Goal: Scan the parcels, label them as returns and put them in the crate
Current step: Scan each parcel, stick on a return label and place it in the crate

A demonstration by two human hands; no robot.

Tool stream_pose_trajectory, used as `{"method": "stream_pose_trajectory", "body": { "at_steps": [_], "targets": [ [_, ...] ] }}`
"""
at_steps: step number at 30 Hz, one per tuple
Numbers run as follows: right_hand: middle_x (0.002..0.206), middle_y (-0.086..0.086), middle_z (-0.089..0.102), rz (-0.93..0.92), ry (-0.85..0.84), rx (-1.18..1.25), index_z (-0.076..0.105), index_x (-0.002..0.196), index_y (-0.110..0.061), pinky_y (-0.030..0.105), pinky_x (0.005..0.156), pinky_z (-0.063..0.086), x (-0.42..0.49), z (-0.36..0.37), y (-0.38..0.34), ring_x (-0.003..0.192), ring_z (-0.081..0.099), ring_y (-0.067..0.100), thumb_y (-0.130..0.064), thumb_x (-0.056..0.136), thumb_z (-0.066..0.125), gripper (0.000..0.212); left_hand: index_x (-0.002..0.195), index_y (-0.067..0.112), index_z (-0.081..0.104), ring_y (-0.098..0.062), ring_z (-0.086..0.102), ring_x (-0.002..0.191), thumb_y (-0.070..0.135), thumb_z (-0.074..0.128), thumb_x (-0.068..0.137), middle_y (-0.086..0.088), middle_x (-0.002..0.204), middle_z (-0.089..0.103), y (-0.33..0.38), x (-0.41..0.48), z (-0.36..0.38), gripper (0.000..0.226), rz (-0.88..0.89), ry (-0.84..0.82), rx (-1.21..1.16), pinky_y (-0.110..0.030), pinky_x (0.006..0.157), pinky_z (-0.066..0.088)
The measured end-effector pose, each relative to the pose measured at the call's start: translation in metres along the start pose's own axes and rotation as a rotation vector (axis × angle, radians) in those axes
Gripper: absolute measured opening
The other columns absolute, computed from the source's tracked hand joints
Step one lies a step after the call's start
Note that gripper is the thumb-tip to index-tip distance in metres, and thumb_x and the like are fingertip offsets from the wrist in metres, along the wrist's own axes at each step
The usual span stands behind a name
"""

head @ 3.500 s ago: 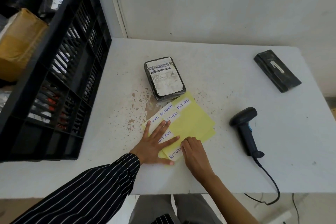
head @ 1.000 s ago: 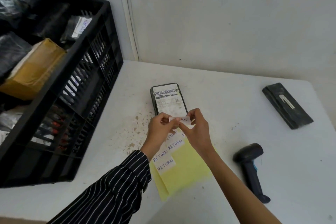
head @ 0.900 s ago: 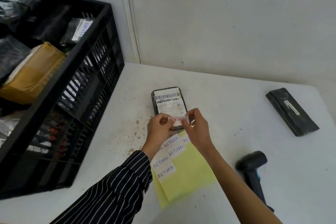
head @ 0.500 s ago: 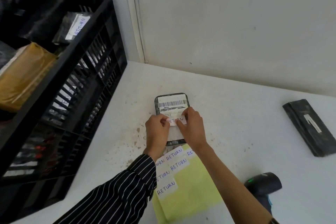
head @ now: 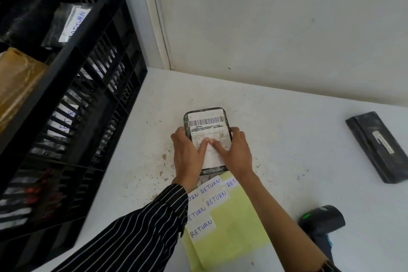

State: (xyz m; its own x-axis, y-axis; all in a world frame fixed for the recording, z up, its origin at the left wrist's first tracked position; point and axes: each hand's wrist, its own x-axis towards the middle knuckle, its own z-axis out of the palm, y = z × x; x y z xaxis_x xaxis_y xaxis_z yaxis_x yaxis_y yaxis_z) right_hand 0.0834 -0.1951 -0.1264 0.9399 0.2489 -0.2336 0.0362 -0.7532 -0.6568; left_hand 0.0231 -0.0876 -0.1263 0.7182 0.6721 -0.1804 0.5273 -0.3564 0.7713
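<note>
A small dark parcel [head: 206, 120] with a barcode label lies flat on the white table [head: 287, 117]. My left hand [head: 187, 157] holds its left side and my right hand [head: 236, 152] holds its right side. Both thumbs meet on top and press a white return label down, mostly hiding it. A yellow sheet [head: 234, 227] with several handwritten RETURN stickers lies just near of the parcel. The black crate [head: 72, 68] stands at the left with labelled parcels inside. A barcode scanner [head: 322, 221] lies at the lower right.
A long black parcel [head: 377, 146] lies at the table's far right. A brown package [head: 15, 79] sits in the crate. The wall runs close behind the table.
The peeled RETURN sticker went from the yellow sheet onto the parcel. My hands came down from pinching it in the air to holding the parcel's sides, thumbs pressing.
</note>
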Motion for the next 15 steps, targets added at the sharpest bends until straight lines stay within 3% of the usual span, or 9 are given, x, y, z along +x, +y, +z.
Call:
{"method": "stream_pose_trajectory", "body": {
  "at_steps": [4, 8, 12, 15],
  "targets": [
    [0.098, 0.003, 0.056, 0.073, 0.077, 0.059, 0.051, 0.107, -0.013, 0.032, 0.065, 0.045, -0.002, 0.012, 0.003, 0.084, 0.059, 0.021, -0.051, 0.091, 0.050, 0.041, 0.132, 0.011, 0.035, -0.021, 0.050, 0.113, 0.032, 0.061, 0.090, -0.005, 0.125, 0.047, -0.005, 0.003, 0.002, 0.054, -0.045, -0.066, -0.113, -0.035, 0.087, 0.048],
    [0.099, 0.006, 0.058, 0.022, 0.063, 0.156, 0.054, 0.107, -0.008, 0.027, 0.067, 0.037, 0.000, 0.010, 0.007, 0.084, 0.054, 0.017, -0.039, 0.098, 0.044, 0.034, 0.136, 0.017, 0.035, -0.017, 0.049, 0.116, 0.024, 0.056, 0.094, -0.003, 0.126, 0.047, -0.010, 0.004, -0.006, 0.048, -0.039, -0.131, -0.166, -0.023, 0.086, 0.039],
    [0.106, 0.005, 0.058, -0.072, -0.148, 0.142, 0.053, 0.120, -0.009, 0.025, 0.075, 0.041, 0.010, 0.003, 0.027, 0.096, 0.054, 0.016, -0.039, 0.096, 0.047, 0.039, 0.153, 0.020, 0.002, -0.017, 0.041, 0.123, 0.026, 0.053, 0.096, -0.007, 0.135, 0.035, -0.017, 0.005, -0.017, 0.077, -0.012, -0.334, -0.077, -0.017, 0.090, 0.034],
    [0.115, 0.002, 0.060, -0.040, -0.344, 0.222, 0.050, 0.126, -0.018, 0.038, 0.082, 0.055, 0.016, -0.005, 0.040, 0.105, 0.059, 0.017, -0.056, 0.084, 0.057, 0.057, 0.152, 0.022, -0.008, -0.019, 0.041, 0.128, 0.027, 0.058, 0.093, -0.007, 0.141, 0.029, -0.020, 0.011, -0.024, 0.088, -0.020, -0.462, -0.053, -0.020, 0.093, 0.036]
  ]
}}
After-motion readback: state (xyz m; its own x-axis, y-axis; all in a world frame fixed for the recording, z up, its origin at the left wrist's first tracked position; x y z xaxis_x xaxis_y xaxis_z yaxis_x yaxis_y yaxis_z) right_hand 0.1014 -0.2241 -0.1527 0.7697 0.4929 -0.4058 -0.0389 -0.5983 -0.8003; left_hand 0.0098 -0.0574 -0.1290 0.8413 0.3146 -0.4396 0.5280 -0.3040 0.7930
